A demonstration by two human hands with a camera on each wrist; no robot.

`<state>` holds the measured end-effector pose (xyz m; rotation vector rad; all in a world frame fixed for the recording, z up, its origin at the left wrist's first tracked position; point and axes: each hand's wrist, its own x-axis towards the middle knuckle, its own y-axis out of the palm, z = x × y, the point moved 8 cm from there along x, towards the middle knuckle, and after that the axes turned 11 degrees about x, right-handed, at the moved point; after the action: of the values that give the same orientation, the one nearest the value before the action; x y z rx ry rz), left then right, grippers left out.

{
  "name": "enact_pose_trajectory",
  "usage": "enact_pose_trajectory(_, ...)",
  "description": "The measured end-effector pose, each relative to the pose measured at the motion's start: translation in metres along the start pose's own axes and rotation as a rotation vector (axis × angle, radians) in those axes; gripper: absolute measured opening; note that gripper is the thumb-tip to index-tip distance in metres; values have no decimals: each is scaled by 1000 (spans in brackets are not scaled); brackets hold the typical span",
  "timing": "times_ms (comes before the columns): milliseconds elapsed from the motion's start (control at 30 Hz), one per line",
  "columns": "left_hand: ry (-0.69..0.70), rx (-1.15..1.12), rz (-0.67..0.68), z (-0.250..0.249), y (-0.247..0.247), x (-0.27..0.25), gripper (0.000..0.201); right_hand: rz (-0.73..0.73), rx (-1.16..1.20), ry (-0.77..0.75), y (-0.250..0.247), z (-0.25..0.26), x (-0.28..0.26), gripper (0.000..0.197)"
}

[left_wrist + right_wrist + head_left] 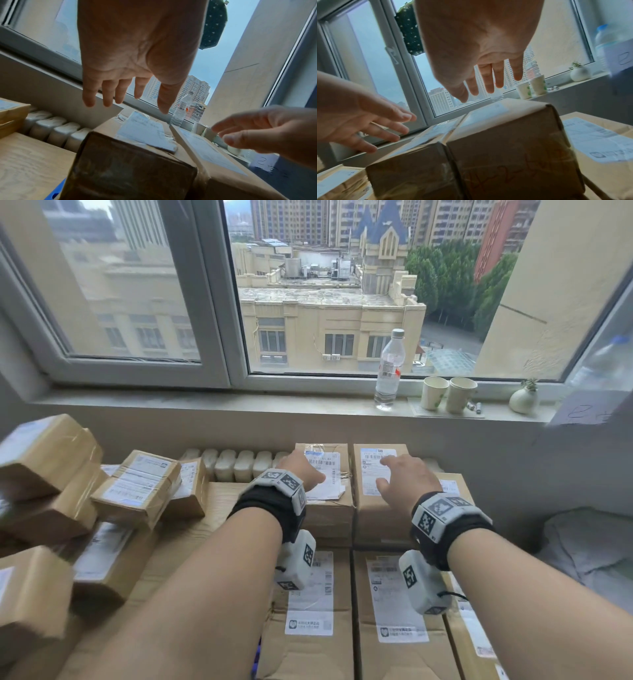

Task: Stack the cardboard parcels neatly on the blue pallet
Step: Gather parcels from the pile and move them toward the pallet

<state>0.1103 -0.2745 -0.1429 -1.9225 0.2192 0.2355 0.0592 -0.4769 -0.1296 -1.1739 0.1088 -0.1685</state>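
Two brown cardboard parcels with white shipping labels sit side by side on the upper layer under the window: the left upper parcel point(325, 491) and the right upper parcel point(380, 494) have their long sides touching, square to the larger boxes of the lower layer point(308, 628) beneath, which I take as deliberate, so the layer stays flush. The left hand point(301, 470) and the right hand point(407, 477) hover just over their tops, fingers spread and loose, gripping nothing; it looks like a last pat or a letting-go. A sliver of the blue plastic pallet point(56, 192) shows low beside the stack. More taped brown parcels lie jumbled in a loose pile point(137, 491) to the left, likely waiting their turn.
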Motion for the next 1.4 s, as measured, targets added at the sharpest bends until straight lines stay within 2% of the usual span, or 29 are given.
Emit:
enact_pose_trajectory(67, -7, -10, -8, 4, 1, -3, 46, -4, -5, 13, 3, 1, -2, 47)
enact_pose_trajectory(167, -83, -77, -21, 23, 5, -3, 42, 40, 97, 134, 11, -19, -5, 56)
enact_pose_trajectory(300, -144, -107, 17, 42, 24, -1, 14, 90, 173, 186, 27, -46, -7, 56)
enact_pose_trajectory(467, -137, -125, 48, 40, 41, 6, 31, 94, 211, 196, 29, -55, -10, 53)
enact_pose_trajectory(700, -130, -104, 53, 36, 41, 11, 29, 91, 209, 182, 23, -63, -8, 55)
enact_pose_trajectory(833, -143, -90, 48, 34, 40, 11, 12, 99, 227, 190, 24, -64, -8, 57)
enact_pose_trajectory(900, -148, -83, 54, 35, 40, 13, 23, 108, 229, 190, 25, -64, -6, 58)
enact_pose_trajectory(933, -147, -82, 59, 35, 39, 13, 21, 115, 226, 190, 26, -63, -6, 58)
enact_pose_trajectory(1000, -133, -80, 68, 33, 37, 12, 9, 118, 210, 189, 24, -61, -5, 58)
enact_pose_trajectory(1167, -97, -40, 27, 34, 23, 3, 16, 53, 140, 96, 11, -35, -1, 51)
enact_pose_trajectory(1400, -35, -18, -10, 45, -5, -26, 10, 106, 33, -111, 20, 40, 1, 40)
